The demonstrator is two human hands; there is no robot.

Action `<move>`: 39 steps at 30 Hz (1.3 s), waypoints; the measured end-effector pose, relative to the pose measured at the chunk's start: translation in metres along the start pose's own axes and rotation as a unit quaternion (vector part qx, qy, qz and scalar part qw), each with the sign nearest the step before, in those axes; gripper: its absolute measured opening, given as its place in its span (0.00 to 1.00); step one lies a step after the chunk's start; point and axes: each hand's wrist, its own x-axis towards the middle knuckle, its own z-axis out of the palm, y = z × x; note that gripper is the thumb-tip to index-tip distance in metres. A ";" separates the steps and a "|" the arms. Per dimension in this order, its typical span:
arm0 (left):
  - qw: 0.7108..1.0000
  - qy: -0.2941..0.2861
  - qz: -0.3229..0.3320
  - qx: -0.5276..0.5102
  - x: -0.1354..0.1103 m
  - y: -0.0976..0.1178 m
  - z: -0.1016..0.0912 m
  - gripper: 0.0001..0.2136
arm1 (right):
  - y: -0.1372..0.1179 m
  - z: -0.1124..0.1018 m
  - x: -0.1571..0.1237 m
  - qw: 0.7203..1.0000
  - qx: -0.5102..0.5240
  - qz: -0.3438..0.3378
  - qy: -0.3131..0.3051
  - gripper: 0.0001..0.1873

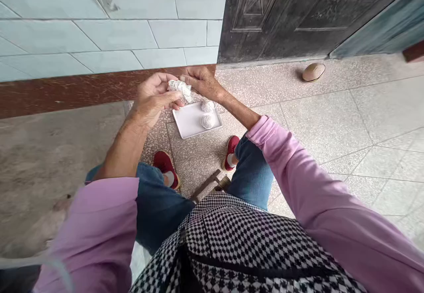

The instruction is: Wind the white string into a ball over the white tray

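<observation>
A bundle of white yarn [180,89] is gripped in my left hand [152,98], with the thumb across its lower side and the fingers behind it. At the bundle's upper right, my right hand [203,82] is closed, its thumb and fingers pinched against the yarn; any single strand between them is too fine to make out. Below the hands, a white rectangular tray [187,123] lies on the floor. Two white yarn balls are in its right part, a nearer ball [208,121] and a farther ball [208,106].
My red shoes [164,165] stand on the speckled tile floor [314,120], near the tray. A small wooden stool [207,184] shows between my legs. Ahead are a pale tiled wall [126,36] and a dark carved door [265,19]. A round tan object [313,72] lies by the doorstep.
</observation>
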 end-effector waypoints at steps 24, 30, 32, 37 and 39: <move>0.983 -0.042 0.012 0.180 0.000 -0.009 -0.016 0.19 | -0.021 -0.009 -0.021 0.990 -0.130 -0.044 -0.011 0.23; 0.997 -0.068 0.003 0.036 -0.005 -0.002 -0.007 0.26 | 0.000 -0.005 -0.007 1.000 -0.014 -0.012 0.015 0.28; 0.998 -0.061 0.011 0.012 -0.002 -0.003 -0.010 0.27 | 0.003 -0.004 -0.003 1.000 0.001 0.001 0.015 0.30; 0.997 0.001 0.055 -0.059 0.012 -0.014 -0.021 0.35 | 0.000 0.006 -0.001 1.000 -0.007 0.021 -0.008 0.24; 0.994 0.035 0.078 -0.071 0.019 -0.020 -0.024 0.37 | -0.003 0.012 -0.005 0.998 -0.035 0.025 -0.043 0.21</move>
